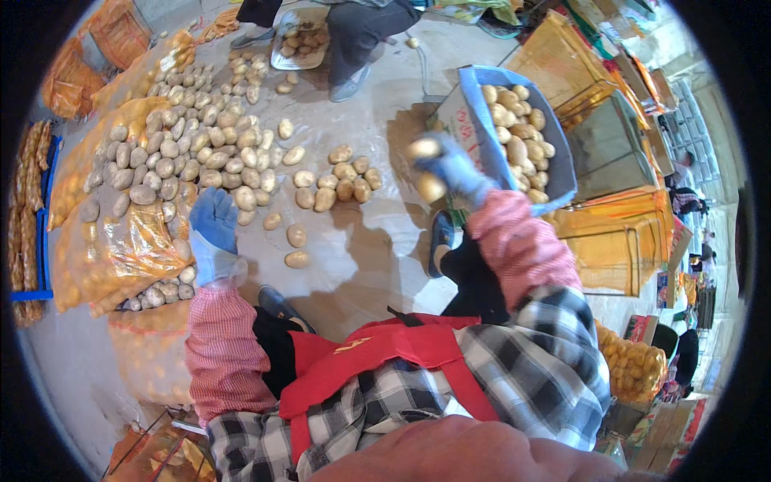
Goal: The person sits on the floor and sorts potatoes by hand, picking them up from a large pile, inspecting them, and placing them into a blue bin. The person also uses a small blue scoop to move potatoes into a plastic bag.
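Both my hands wear blue gloves. My right hand [455,165] is blurred and holds potatoes [431,187], two of them showing, just left of a blue-lined cardboard box [470,75] that holds many potatoes [517,150]. With its fingers extended and no potato seen in it, my left hand [215,226] is at the near edge of a large potato pile [229,153]. On the floor between my hands sits a small group of potatoes [344,181]. A few single potatoes [296,235] lie nearer to me.
A person's legs [355,42] and a white tray [301,65] of darker potatoes are at the top. Orange mesh sacks [120,241] lie at the left, partly under the pile. Yellow-wrapped crates [608,241] line the right side. A filled net sack [632,364] stands at lower right.
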The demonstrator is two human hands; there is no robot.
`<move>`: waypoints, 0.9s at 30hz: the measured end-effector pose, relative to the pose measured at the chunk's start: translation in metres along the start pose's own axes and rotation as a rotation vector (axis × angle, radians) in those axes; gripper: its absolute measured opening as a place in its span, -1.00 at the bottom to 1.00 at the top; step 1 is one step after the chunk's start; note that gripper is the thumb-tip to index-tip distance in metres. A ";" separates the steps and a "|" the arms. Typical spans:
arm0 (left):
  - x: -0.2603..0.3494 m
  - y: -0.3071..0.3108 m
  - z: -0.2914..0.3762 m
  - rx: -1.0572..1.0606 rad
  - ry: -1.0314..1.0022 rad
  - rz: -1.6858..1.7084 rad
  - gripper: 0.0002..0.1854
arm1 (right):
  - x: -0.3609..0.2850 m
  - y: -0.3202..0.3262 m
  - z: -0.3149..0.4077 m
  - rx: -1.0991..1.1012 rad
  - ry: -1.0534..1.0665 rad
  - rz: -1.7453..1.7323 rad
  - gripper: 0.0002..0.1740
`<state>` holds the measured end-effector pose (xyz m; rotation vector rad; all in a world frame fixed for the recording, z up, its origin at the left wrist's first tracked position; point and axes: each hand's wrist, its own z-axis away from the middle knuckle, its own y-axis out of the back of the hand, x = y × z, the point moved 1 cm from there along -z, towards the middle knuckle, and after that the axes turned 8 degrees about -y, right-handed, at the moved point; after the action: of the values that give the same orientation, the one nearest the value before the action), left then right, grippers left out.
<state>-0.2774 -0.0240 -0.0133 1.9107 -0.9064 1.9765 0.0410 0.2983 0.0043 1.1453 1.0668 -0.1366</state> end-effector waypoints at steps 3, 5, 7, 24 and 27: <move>-0.001 -0.004 0.005 0.099 0.066 0.226 -0.47 | 0.003 0.151 0.039 0.468 -0.178 -0.148 -0.63; -0.004 -0.006 0.006 0.134 0.104 0.266 -0.47 | 0.010 0.243 0.082 0.718 -0.010 -0.373 -0.74; -0.007 -0.004 0.008 0.147 0.099 0.311 -0.49 | 0.018 0.327 0.131 0.974 0.083 0.012 -0.73; -0.033 -0.004 -0.019 0.091 0.124 0.219 -0.54 | 0.244 0.500 0.322 0.840 -0.879 0.746 -0.67; -0.034 -0.007 -0.019 0.096 0.120 0.234 -0.53 | 0.173 0.445 0.287 1.208 -0.378 0.992 -0.67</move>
<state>-0.2853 0.0008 -0.0437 1.7811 -1.0605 2.2797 0.5682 0.3480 0.1758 2.4784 -0.1286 -0.1984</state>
